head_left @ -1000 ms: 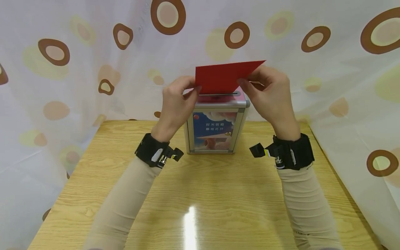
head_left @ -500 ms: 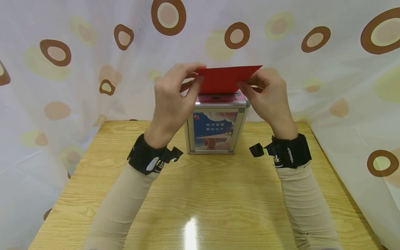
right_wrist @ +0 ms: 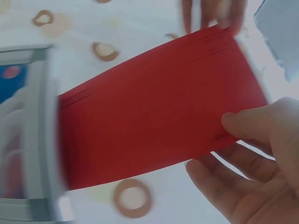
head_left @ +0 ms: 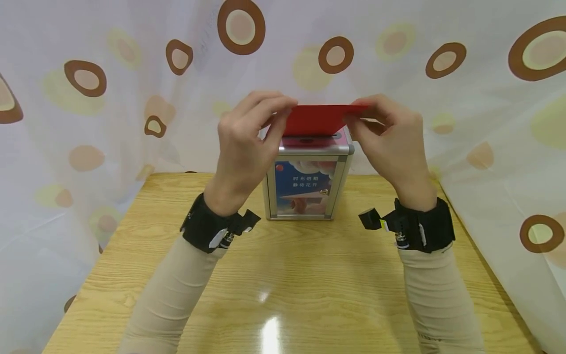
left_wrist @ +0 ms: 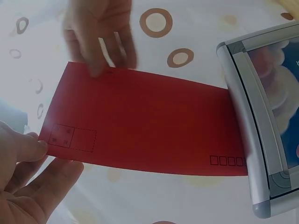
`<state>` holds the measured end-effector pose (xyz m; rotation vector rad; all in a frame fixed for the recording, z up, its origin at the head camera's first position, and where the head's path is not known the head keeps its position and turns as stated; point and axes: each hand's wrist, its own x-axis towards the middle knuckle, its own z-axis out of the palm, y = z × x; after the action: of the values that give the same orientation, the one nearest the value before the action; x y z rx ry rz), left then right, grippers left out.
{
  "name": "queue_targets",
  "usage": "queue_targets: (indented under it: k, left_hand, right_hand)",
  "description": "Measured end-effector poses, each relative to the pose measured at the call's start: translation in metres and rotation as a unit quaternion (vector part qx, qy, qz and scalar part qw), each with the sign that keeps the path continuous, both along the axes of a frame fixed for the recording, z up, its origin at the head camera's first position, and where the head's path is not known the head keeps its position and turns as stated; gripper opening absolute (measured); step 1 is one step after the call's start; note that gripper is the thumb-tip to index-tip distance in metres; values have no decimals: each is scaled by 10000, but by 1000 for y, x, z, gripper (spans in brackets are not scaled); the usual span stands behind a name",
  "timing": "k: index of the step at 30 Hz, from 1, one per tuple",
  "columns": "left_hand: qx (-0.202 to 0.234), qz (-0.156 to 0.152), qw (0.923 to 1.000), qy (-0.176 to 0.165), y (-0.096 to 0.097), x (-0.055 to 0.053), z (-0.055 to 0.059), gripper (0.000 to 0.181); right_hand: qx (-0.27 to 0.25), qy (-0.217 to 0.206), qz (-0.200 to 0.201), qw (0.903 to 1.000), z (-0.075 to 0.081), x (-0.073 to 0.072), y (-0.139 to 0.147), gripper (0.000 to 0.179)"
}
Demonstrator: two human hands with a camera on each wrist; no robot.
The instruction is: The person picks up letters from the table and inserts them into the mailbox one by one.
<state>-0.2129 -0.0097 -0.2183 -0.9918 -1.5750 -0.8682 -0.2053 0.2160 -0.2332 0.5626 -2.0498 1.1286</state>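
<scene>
A red envelope (head_left: 316, 120), with small printed boxes on one face, stands on end at the slot in the pink top of a silver-framed letter box (head_left: 305, 189). Its lower end meets that top in both wrist views. My left hand (head_left: 249, 142) pinches the envelope's upper left corner, thumb (left_wrist: 30, 147) on the printed face and fingers behind. At the upper right corner my right hand (head_left: 391, 140) pinches it too, with the thumb (right_wrist: 250, 121) on the face and fingers underneath. In the right wrist view the envelope bows slightly.
The letter box stands at the back of a wooden table (head_left: 300, 275), close to a white curtain (head_left: 283, 69) with brown ring patterns. More curtain hangs along both sides. Each wrist wears a black strap (head_left: 205, 223) with a small camera.
My left hand has shifted its grip up to the envelope's top corner. The envelope's top edge sits lower than before, closer to the letter box. My right hand has moved slightly right.
</scene>
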Motion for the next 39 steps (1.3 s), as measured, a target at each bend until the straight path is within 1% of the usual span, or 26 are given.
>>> queue_targets:
  k: [3,5,7,9,11,16,21,27,32,39]
  left_hand:
    - [19,8,10000,-10,0,1,0,10]
    - [25,19,10000,4,1,1,0,11]
    - [31,32,10000,29,1,2,0,11]
    - [27,39,10000,47,1,2,0,11]
    - [19,52,10000,61,1,1,0,11]
    - [-35,56,9999,91,0,-1,-3,11]
    - [-114,149,9998,91,-1,-5,-8,12]
    - [-196,196,9995,-126,-3,-11,-14,12]
    - [-304,237,9987,-337,-3,-13,-21,11]
    - [-355,211,9981,-454,-3,-16,-26,12]
  right_hand:
    - [-197,230,147,9994,13,15,-3,12]
    - [-154,440,165,9988,20,23,-4,12]
    - [-46,662,188,9976,24,28,-5,12]
    - [69,846,215,9962,26,29,-4,13]
    - [163,927,235,9953,26,29,-4,13]
    - [113,742,147,9971,23,27,-5,14]
    - [287,833,164,9960,20,24,-4,14]
    - [321,721,-7,9969,15,18,-5,13]
    - [427,716,-104,9965,9,13,-5,12]
    - [559,801,-149,9951,4,8,-4,11]
